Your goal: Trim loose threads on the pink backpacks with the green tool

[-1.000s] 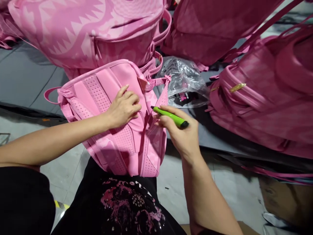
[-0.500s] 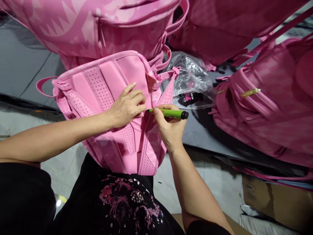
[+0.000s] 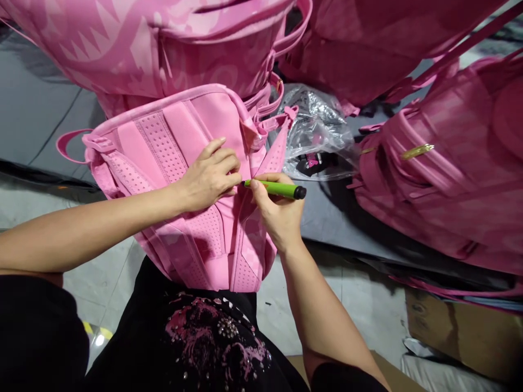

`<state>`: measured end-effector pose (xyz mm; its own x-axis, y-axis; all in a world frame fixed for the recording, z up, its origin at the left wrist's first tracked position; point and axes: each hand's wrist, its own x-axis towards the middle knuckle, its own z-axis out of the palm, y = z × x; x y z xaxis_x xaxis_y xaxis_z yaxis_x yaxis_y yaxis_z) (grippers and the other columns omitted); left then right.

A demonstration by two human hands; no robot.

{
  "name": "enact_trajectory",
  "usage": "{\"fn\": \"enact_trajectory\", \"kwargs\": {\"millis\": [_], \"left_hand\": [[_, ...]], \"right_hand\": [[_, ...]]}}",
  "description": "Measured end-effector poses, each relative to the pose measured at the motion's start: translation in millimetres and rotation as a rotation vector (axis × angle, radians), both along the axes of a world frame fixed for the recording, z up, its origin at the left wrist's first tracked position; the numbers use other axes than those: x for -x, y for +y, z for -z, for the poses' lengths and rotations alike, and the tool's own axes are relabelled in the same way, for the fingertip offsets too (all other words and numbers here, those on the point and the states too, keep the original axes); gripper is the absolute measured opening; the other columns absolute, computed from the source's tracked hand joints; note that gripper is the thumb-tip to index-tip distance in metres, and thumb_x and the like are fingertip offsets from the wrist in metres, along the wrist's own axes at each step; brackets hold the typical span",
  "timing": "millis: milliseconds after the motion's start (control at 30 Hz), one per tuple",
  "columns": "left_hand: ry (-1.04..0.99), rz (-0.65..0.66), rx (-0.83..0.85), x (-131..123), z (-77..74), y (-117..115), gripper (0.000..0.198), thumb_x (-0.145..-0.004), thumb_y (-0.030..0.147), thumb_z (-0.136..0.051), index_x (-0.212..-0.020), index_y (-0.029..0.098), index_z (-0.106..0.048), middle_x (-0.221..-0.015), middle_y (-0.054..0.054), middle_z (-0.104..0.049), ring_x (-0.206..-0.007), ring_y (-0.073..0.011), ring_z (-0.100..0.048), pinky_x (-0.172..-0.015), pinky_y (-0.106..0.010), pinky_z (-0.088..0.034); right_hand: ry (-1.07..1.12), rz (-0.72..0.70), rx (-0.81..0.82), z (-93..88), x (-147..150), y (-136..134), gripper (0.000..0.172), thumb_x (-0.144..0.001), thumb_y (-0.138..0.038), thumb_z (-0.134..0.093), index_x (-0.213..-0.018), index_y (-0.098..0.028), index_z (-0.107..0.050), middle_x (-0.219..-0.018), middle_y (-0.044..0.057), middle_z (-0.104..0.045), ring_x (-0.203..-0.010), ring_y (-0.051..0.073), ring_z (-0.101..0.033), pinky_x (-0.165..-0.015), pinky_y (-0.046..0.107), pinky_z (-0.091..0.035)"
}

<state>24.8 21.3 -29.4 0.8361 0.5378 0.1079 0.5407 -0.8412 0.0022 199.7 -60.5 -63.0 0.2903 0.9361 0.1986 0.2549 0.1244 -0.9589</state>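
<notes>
A small pink backpack leans at my lap with its padded back panel and perforated straps facing me. On that panel lies my left hand, its fingers curled and closed on the pink fabric; the thumb is mostly hidden. My right hand is closed around a green marker with a black end. The marker's dark tip points left and meets the backpack right beside my left fingertips. The exact spot under the tip is too small to make out.
Behind stands a larger pink patterned backpack on a grey table. A clear plastic bag with small dark items lies right of it. More pink backpacks fill the right. A cardboard box sits below the table edge.
The view has shifted slightly. Both hands keep their hold, and the marker tip stays close to my left fingers with only a tiny movement.
</notes>
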Motion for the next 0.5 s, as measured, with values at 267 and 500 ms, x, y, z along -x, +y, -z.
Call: {"fn": "enact_trajectory", "kwargs": {"millis": [267, 500], "left_hand": [[0.319, 0.086, -0.137, 14, -49.3, 21, 0.030, -0.089, 0.049, -0.062, -0.091, 0.020, -0.067, -0.088, -0.008, -0.071, -0.088, -0.0238, -0.062, -0.082, -0.038, -0.041], [0.156, -0.086, -0.108, 32, -113.9, -15, 0.037, -0.086, 0.053, -0.063, -0.070, 0.021, -0.055, -0.066, 0.001, -0.063, -0.065, -0.0176, -0.060, -0.061, -0.029, -0.033]], "right_hand": [[-0.133, -0.058, 0.006, 0.9, -2, -5, 0.022, -0.088, -0.042, -0.067, -0.088, -0.020, -0.069, -0.077, 0.002, -0.071, -0.068, 0.017, -0.066, -0.066, 0.030, -0.053], [-0.127, -0.185, -0.369, -53.9, -6, -47, 0.032, -0.095, -0.035, -0.064, -0.126, -0.023, -0.065, -0.116, 0.007, -0.074, -0.101, 0.021, -0.073, -0.093, 0.037, -0.058]]}}
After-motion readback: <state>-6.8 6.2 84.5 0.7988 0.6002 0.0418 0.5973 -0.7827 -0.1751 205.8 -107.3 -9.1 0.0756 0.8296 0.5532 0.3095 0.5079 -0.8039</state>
